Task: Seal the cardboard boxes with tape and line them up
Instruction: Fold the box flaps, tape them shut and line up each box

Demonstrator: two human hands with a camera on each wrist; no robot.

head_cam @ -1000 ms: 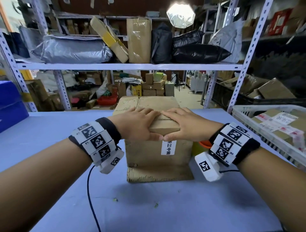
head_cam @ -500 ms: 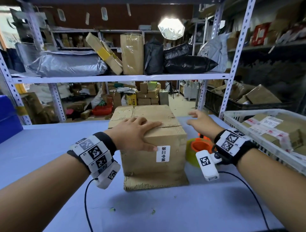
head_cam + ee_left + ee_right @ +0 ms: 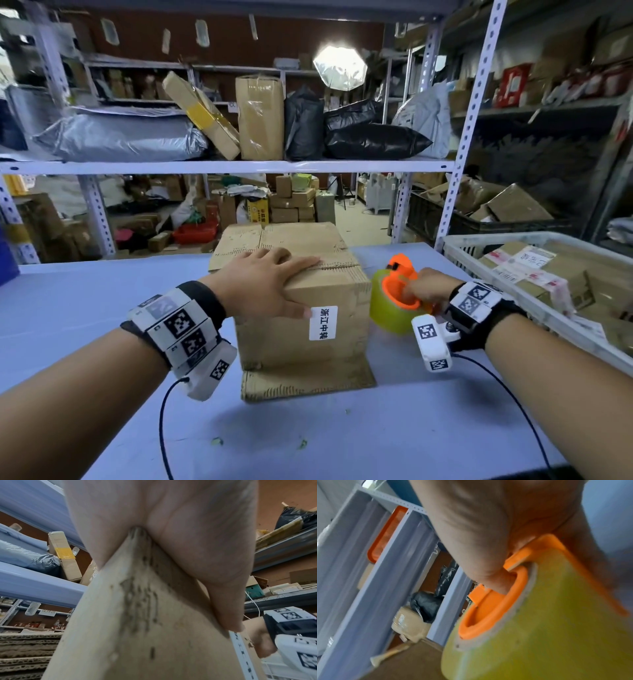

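Note:
A brown cardboard box (image 3: 301, 329) with a white label stands on the blue table (image 3: 342, 438), its top flaps folded down. My left hand (image 3: 263, 277) lies flat on the near top edge, fingers straight, thumb down the front face; the left wrist view shows the palm (image 3: 171, 534) on the box corner (image 3: 137, 615). Right of the box is a yellow-green tape roll (image 3: 390, 308) on an orange dispenser (image 3: 400, 270). My right hand (image 3: 424, 287) grips it, fingers inside the orange core (image 3: 488, 608) of the tape roll (image 3: 556, 628).
A white plastic crate (image 3: 486, 270) with labelled parcels stands at the right edge of the table. A loose cardboard sheet (image 3: 308, 380) lies under the box. Metal shelving (image 3: 239, 166) loaded with bags and boxes stands behind the table.
My right hand left the box top, swung right and took hold of the tape dispenser. My left hand stayed pressing on the box.

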